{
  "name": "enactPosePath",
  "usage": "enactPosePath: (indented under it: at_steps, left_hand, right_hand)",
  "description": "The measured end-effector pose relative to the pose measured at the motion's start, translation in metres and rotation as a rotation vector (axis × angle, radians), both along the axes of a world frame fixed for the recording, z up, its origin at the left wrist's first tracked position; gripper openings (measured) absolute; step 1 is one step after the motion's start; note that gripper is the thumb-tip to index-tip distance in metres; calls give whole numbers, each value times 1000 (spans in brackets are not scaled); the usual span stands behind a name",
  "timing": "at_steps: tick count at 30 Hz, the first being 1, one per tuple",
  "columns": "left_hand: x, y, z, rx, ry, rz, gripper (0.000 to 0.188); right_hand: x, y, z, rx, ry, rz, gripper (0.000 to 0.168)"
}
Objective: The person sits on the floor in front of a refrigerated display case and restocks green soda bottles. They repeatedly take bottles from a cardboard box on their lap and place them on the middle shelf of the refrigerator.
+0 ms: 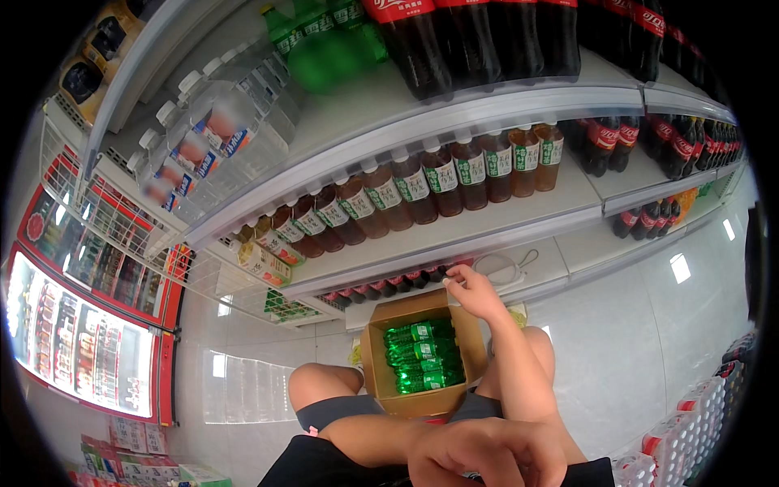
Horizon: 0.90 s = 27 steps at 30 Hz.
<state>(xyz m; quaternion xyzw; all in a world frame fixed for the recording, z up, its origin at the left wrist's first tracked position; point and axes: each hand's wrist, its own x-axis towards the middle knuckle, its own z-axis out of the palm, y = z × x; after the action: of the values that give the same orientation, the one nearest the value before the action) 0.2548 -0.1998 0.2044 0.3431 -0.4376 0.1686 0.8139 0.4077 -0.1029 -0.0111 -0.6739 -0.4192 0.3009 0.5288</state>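
Note:
My right hand [473,293] reaches forward to the bottom shelf. Its fingertips are at the near end of a row of small dark bottles [417,280] with red labels; whether they grip one cannot be made out. Close below the camera, my left hand [487,447] is raised with bent fingers, and its palm side is hidden. Between my bent knees stands an open cardboard carton [380,380]. Several green plastic Sprite bottles [424,350] lie side by side in it.
Tea bottles [414,176] line the middle shelf. Above stand large Coca-Cola bottles [475,49] and water bottles [201,143]. A white cable [493,272] lies on the bottom shelf. At left are a wire rack [115,213] and lit drinks cooler [79,341]; wrapped bottle packs [688,420] stand right.

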Motion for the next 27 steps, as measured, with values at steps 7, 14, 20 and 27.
enactPosePath:
  at_steps: [7, 14, 20, 27]
  left_hand:
    - [4, 1, -2, -16, -44, -3, 14]
    - [3, 4, -7, 11, -48, -24, 15]
    - [-12, 27, 22, 234, 183, 87, 14]
    - [-28, 76, 81, 666, 270, 975, 11]
  right_hand:
    - [-2, 1, 3, -12, 32, -12, 42]
    - [-1, 1, 6, -36, 27, -12, 43]
    - [-5, 1, 11, 6, 20, 7, 43]
    - [4, -9, 14, 33, 80, 13, 42]
